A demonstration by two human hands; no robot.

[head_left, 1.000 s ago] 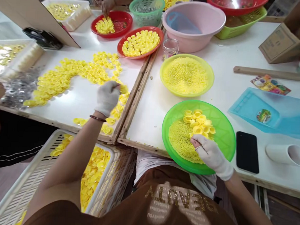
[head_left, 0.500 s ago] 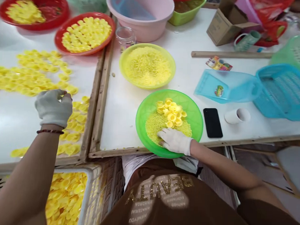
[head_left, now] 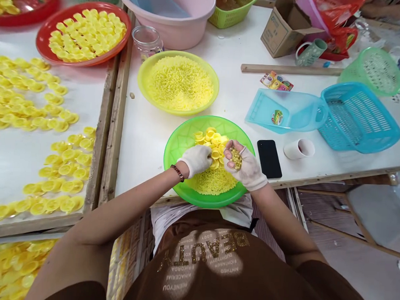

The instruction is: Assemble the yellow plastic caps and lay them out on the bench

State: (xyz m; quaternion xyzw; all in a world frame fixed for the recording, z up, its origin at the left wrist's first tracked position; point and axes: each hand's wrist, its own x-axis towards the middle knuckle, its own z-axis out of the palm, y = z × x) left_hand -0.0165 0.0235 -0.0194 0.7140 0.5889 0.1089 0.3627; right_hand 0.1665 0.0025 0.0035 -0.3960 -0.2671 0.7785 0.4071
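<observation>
Gloved hands hang close together over a green bowl (head_left: pixel 174 142) at a white worktable (head_left: pixel 135 134), the left hand (head_left: pixel 196 161) with its fingers curled at a heap of small yellow cups (head_left: pixel 217 141), though whether it grips one cannot be told. Beside it, the right hand (head_left: pixel 248 167), palm turned up, cradles a handful of pellets (head_left: pixel 235 158) in half-curled fingers. The heap lies inside the bowl, with a bed of pellets (head_left: pixel 213 184) spread nearer the person's body. Just beyond stands a yellow bowl (head_left: pixel 143 84) of similar pellets. To the right, a black phone (head_left: pixel 269 159) lies near a white cup (head_left: pixel 295 150) and a blue scoop (head_left: pixel 295 111). At left, loose cups (head_left: pixel 66 169) are scattered near a red tray (head_left: pixel 43 37) holding others.
</observation>
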